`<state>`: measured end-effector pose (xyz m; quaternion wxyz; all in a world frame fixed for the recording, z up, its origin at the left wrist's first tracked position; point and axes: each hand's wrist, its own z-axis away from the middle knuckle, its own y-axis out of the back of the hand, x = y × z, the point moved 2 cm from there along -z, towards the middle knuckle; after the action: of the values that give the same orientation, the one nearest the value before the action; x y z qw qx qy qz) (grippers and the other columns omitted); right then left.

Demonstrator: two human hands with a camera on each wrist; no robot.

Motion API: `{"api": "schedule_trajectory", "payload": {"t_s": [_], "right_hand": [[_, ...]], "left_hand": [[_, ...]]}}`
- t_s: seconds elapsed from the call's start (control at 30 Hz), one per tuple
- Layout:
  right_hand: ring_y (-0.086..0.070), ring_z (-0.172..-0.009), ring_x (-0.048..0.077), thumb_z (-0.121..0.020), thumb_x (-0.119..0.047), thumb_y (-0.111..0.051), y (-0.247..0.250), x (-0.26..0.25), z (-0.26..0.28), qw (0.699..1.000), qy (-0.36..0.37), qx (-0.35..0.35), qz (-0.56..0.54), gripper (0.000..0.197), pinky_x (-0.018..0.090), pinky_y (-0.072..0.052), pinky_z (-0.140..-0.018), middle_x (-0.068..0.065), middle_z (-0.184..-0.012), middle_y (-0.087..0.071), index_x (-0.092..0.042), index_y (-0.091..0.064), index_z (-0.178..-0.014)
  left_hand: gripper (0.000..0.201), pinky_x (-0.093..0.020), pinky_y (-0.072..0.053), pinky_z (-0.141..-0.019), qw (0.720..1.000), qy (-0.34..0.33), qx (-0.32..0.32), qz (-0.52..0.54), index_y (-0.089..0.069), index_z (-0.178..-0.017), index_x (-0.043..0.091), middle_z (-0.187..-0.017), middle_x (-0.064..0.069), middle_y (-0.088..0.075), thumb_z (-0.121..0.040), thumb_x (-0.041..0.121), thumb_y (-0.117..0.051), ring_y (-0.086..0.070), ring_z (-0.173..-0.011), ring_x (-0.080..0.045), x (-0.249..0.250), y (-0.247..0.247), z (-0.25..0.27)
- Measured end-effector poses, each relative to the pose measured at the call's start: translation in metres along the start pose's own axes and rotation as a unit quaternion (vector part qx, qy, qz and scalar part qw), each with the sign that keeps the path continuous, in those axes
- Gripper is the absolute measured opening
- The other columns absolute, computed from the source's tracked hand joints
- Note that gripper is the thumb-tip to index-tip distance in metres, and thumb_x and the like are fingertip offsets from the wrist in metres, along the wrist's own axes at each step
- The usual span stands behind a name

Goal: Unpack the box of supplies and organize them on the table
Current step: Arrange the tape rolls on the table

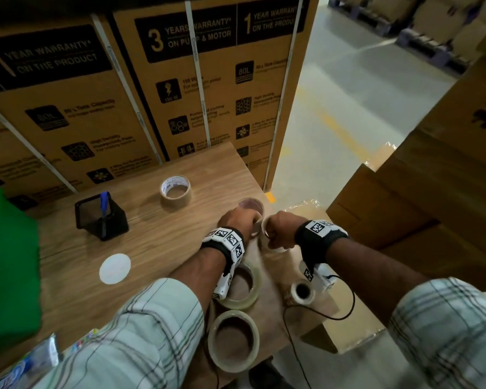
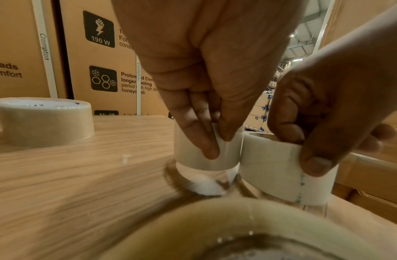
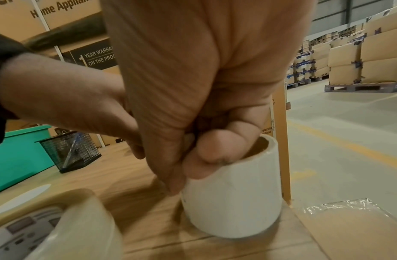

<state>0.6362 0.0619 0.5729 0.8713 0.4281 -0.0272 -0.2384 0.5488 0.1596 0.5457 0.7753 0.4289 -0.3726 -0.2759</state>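
My left hand pinches the rim of a clear tape roll, thumb and fingers over its wall, low over the wooden table. Right beside it, my right hand grips a white tape roll with fingers curled into its core and the thumb outside. The two rolls nearly touch near the table's far right edge. The left wrist view also shows the right hand on its white roll. An open cardboard box sits low at the table's right side.
A brown tape roll stands at the back. Two clear rolls and a small roll lie near me. A mesh pen holder, a white disc and a green bin are on the left. Tall cartons stand behind.
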Motion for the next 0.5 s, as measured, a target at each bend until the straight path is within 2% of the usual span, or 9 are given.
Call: {"api": "schedule_trajectory", "payload": {"t_s": [0.07, 0.13, 0.2, 0.27, 0.33, 0.37, 0.43, 0.5], "right_hand": [[-0.067, -0.059, 0.02, -0.082, -0.02, -0.068, -0.004, -0.002, 0.0, 1.0, 0.003, -0.014, -0.01, 0.011, 0.024, -0.055, -0.061, 0.006, -0.075, -0.069, -0.01, -0.068, -0.088], [-0.063, -0.054, 0.016, -0.084, -0.02, -0.067, -0.006, -0.003, 0.0, 0.999, 0.002, -0.032, -0.011, 0.015, 0.026, -0.057, -0.068, 0.004, -0.071, -0.067, -0.008, -0.069, -0.092], [-0.06, -0.049, 0.01, -0.085, -0.018, -0.065, -0.006, -0.004, 0.001, 0.999, 0.0, -0.032, -0.023, 0.016, 0.024, -0.056, -0.069, 0.002, -0.066, -0.066, -0.006, -0.071, -0.095], [-0.064, -0.059, 0.014, -0.086, -0.016, -0.062, 0.0, -0.005, 0.004, 1.0, 0.002, -0.022, -0.018, 0.017, 0.025, -0.056, -0.069, 0.005, -0.073, -0.068, -0.006, -0.071, -0.095], [-0.067, -0.072, 0.025, -0.087, -0.019, -0.06, 0.012, -0.007, 0.008, 1.0, 0.008, 0.001, 0.003, 0.017, 0.028, -0.055, -0.07, 0.01, -0.084, -0.072, -0.007, -0.071, -0.09], [-0.066, -0.07, 0.026, -0.087, -0.021, -0.06, 0.019, -0.009, 0.009, 1.0, 0.006, 0.011, -0.004, 0.017, 0.028, -0.054, -0.069, 0.011, -0.083, -0.072, -0.008, -0.071, -0.085], [-0.061, -0.061, 0.022, -0.087, -0.024, -0.061, 0.033, -0.012, 0.008, 0.999, 0.012, 0.028, -0.016, 0.02, 0.028, -0.054, -0.066, 0.006, -0.07, -0.068, -0.016, -0.065, -0.068], [-0.058, -0.061, 0.019, -0.086, -0.026, -0.063, 0.047, -0.017, 0.004, 0.998, 0.022, 0.053, -0.009, 0.022, 0.029, -0.054, -0.068, -0.001, -0.063, -0.06, -0.021, -0.061, -0.066]], "left_hand": [[0.022, -0.034, -0.05, -0.087, 1.0, -0.01, -0.006, -0.004, -0.067, -0.104, 0.019, -0.115, -0.012, -0.065, -0.086, 0.021, -0.054, -0.061, -0.101, -0.034, -0.001, -0.002, 0.002], [0.024, -0.034, -0.049, -0.088, 1.0, -0.013, -0.016, -0.001, -0.067, -0.108, 0.02, -0.117, -0.013, -0.064, -0.089, 0.022, -0.053, -0.06, -0.103, -0.034, -0.005, -0.006, 0.002], [0.027, -0.033, -0.047, -0.09, 0.999, -0.022, -0.027, 0.006, -0.067, -0.111, 0.021, -0.12, -0.014, -0.064, -0.089, 0.022, -0.052, -0.06, -0.106, -0.034, -0.009, -0.009, 0.003], [0.028, -0.034, -0.047, -0.092, 0.999, -0.032, -0.03, 0.005, -0.067, -0.113, 0.022, -0.121, -0.013, -0.064, -0.089, 0.022, -0.052, -0.06, -0.108, -0.033, -0.012, -0.009, 0.004], [0.028, -0.036, -0.05, -0.091, 0.999, -0.039, -0.014, 0.003, -0.069, -0.112, 0.021, -0.118, -0.01, -0.067, -0.09, 0.021, -0.051, -0.061, -0.105, -0.032, -0.015, -0.002, 0.003], [0.027, -0.038, -0.05, -0.09, 0.999, -0.042, -0.001, 0.003, -0.069, -0.11, 0.02, -0.115, -0.009, -0.068, -0.091, 0.021, -0.051, -0.062, -0.103, -0.031, -0.016, 0.005, 0.003], [0.025, -0.038, -0.052, -0.086, 0.999, -0.036, 0.031, 0.011, -0.07, -0.106, 0.021, -0.108, -0.007, -0.069, -0.091, 0.022, -0.051, -0.062, -0.099, -0.03, -0.023, 0.019, 0.002], [0.022, -0.039, -0.053, -0.085, 0.998, -0.011, 0.054, 0.021, -0.069, -0.101, 0.021, -0.104, -0.006, -0.069, -0.089, 0.022, -0.051, -0.063, -0.096, -0.029, -0.034, 0.033, -0.001]]}}
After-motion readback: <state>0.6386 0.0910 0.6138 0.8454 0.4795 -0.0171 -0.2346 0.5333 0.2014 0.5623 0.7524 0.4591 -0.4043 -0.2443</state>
